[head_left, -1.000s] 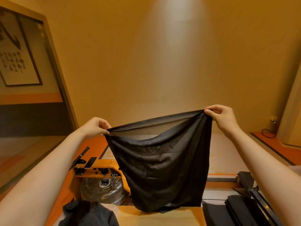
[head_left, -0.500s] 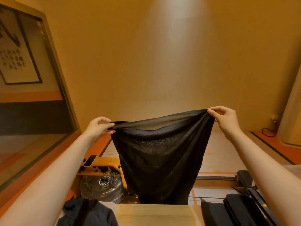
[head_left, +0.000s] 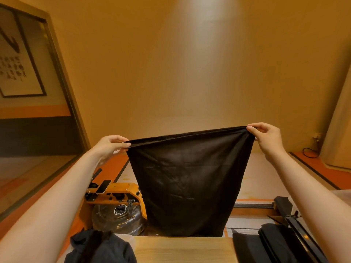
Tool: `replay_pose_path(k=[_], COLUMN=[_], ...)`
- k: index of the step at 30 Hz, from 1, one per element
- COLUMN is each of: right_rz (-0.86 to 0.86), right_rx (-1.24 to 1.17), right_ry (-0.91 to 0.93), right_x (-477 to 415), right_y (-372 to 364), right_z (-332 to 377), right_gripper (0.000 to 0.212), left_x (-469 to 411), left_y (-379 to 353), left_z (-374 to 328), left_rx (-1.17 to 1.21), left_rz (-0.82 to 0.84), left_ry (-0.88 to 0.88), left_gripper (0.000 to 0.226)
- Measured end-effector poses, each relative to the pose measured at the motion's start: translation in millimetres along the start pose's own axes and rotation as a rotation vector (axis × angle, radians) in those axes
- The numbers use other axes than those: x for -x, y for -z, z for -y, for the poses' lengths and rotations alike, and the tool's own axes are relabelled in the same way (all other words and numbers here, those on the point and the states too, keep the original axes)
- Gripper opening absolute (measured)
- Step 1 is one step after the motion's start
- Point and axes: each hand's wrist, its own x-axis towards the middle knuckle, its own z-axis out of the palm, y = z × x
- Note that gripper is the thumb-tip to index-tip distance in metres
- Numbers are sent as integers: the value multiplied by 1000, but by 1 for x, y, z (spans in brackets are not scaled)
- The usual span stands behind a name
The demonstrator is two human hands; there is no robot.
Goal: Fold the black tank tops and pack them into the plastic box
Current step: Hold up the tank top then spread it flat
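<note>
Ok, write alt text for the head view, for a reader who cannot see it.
A black tank top hangs spread in the air, its top edge pinched at one corner by the left hand and at the other by the right hand, beyond a wooden table. Crumpled dark clothing lies lower left, folded black cloth lower right.

Plain ochre wall [head_left: 171, 82], pale light patch [head_left: 207, 19] high up. Black-framed calligraphy print [head_left: 17, 59] left. Orange-framed machine with clear round tank [head_left: 117, 217] on floor. Light wooden tabletop [head_left: 182, 249] below.

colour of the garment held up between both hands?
Black, plain, no pattern visible: the tank top shows best in the head view.
</note>
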Motion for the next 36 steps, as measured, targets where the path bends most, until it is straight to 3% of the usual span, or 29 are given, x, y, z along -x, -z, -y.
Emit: replay_pose_path(k=[9, 12, 17, 23, 36], right_rz=[-23, -30, -13, -4, -110], right_rx=[8, 10, 5, 19, 116], right_ry=[-10, -8, -6, 0, -60], right_x=[4, 5, 6, 4, -9], right_y=[3, 6, 6, 5, -31], right_z=[4, 7, 12, 14, 19], right_gripper=[13, 14, 12, 11, 28], left_x=[4, 6, 9, 5, -35], left_y=[8, 10, 4, 6, 19], left_z=[-8, -7, -8, -10, -38], left_rx=[75, -68, -183, -320, -533], left_rz=[86, 61, -120, -19, -98], left_ry=[-11, -80, -240, -210, -245], left_gripper=[19, 30, 15, 13, 14])
